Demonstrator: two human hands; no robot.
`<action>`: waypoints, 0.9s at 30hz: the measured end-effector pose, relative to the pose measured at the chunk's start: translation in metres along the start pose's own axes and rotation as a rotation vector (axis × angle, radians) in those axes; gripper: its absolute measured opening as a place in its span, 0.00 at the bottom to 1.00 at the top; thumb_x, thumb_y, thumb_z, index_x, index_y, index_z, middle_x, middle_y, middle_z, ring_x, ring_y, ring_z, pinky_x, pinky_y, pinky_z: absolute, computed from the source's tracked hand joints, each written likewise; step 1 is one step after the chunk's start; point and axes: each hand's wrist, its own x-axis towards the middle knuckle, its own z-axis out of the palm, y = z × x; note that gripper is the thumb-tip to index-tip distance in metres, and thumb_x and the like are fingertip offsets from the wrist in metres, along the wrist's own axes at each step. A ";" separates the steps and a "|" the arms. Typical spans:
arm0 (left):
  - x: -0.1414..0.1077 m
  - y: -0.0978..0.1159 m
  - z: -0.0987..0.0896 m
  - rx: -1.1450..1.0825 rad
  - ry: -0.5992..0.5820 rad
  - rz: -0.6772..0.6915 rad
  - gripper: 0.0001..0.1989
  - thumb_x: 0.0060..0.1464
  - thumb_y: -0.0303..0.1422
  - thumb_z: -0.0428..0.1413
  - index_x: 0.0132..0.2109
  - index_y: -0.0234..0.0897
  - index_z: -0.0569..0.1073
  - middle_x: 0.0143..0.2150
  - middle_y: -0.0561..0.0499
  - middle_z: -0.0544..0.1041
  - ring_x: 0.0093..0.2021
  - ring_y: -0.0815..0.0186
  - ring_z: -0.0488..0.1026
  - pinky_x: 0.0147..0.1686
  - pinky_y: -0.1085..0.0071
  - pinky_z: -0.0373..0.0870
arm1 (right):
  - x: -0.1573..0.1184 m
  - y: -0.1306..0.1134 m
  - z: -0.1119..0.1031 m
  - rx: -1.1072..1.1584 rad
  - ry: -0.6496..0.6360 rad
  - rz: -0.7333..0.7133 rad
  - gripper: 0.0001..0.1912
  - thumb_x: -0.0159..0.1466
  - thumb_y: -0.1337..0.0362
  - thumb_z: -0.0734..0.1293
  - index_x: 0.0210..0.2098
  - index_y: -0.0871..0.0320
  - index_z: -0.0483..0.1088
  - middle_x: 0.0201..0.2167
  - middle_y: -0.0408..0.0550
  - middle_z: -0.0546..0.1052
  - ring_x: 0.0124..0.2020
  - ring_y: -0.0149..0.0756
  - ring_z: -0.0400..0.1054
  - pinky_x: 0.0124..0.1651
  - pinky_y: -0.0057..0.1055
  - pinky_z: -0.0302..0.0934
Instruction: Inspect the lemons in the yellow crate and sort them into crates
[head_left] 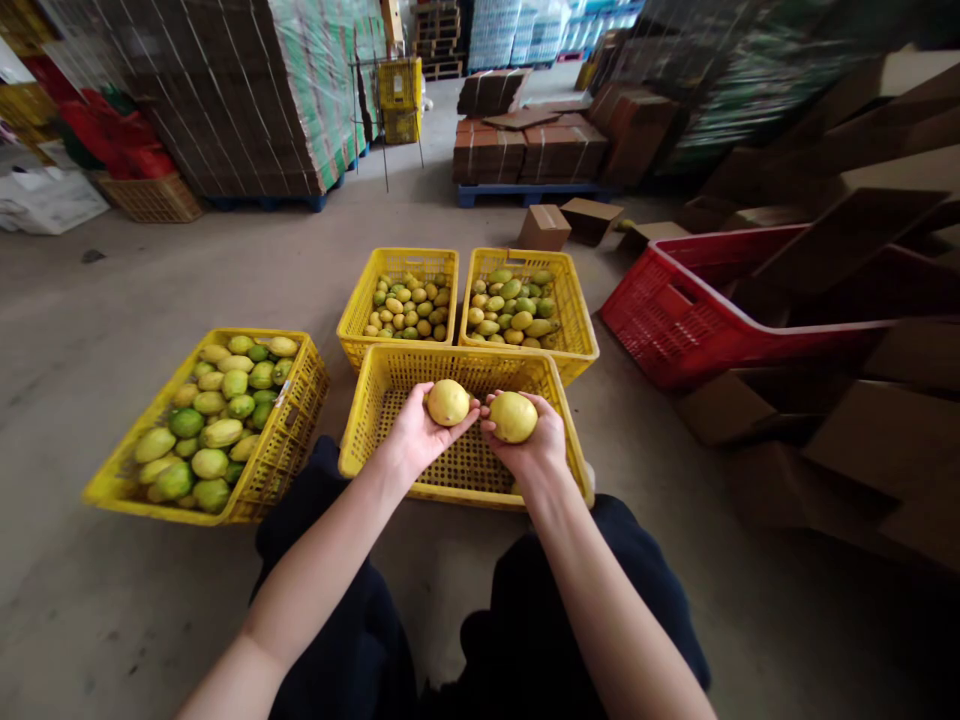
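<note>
My left hand [428, 432] holds a round yellow lemon [448, 403], cupped on the palm and fingers. A second yellow lemon [513, 417] rests in my right hand [541, 440], its fingers curled under it. Both hands are side by side, fingertips close together, above a yellow plastic crate [390, 365] between my knees. Its slatted floor shows; a bit of a yellowish fruit is visible by its near right corner. Behind it, a left crate [360, 310] holds smaller yellow lemons [409, 308], and a right crate [577, 320] holds yellow-green ones [517, 305].
At my left stands another yellow crate [304, 400] full of green and yellow lemons [217, 425]. To the right are a red crate [645, 310] and a heap of cardboard boxes [885, 430]. Flattened cartons [525, 150] lie on a blue pallet [525, 193] ahead.
</note>
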 end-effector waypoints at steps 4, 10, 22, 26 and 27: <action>0.000 -0.001 0.000 -0.010 0.005 -0.002 0.12 0.59 0.32 0.45 0.40 0.27 0.70 0.32 0.38 0.75 0.35 0.59 0.77 0.30 0.68 0.78 | 0.002 -0.001 -0.001 -0.024 -0.036 0.032 0.10 0.56 0.66 0.57 0.31 0.60 0.68 0.20 0.50 0.74 0.19 0.36 0.67 0.15 0.26 0.59; 0.004 0.001 -0.003 -0.003 -0.008 0.058 0.09 0.59 0.31 0.45 0.36 0.33 0.68 0.32 0.42 0.74 0.36 0.61 0.76 0.31 0.69 0.78 | 0.006 0.001 -0.005 -0.058 -0.048 -0.045 0.08 0.60 0.63 0.58 0.34 0.57 0.67 0.23 0.48 0.75 0.22 0.35 0.69 0.19 0.27 0.63; 0.007 0.002 -0.003 -0.056 -0.009 0.060 0.13 0.62 0.33 0.43 0.41 0.28 0.68 0.38 0.37 0.73 0.38 0.60 0.76 0.33 0.70 0.79 | -0.006 0.001 0.007 -0.110 -0.009 0.042 0.13 0.64 0.60 0.56 0.34 0.61 0.67 0.20 0.51 0.74 0.20 0.33 0.68 0.17 0.22 0.65; 0.008 0.000 -0.004 -0.032 -0.015 0.055 0.15 0.64 0.34 0.42 0.42 0.28 0.69 0.42 0.36 0.73 0.40 0.60 0.76 0.33 0.71 0.78 | -0.002 0.002 0.005 -0.124 -0.013 0.032 0.13 0.64 0.60 0.56 0.33 0.61 0.67 0.21 0.52 0.74 0.21 0.32 0.67 0.17 0.22 0.63; 0.007 -0.001 -0.004 0.000 -0.028 0.076 0.14 0.64 0.34 0.43 0.42 0.28 0.69 0.43 0.37 0.73 0.41 0.61 0.76 0.33 0.71 0.78 | -0.001 0.002 0.004 -0.131 -0.028 0.024 0.13 0.64 0.60 0.57 0.33 0.61 0.67 0.22 0.52 0.74 0.21 0.32 0.67 0.17 0.22 0.63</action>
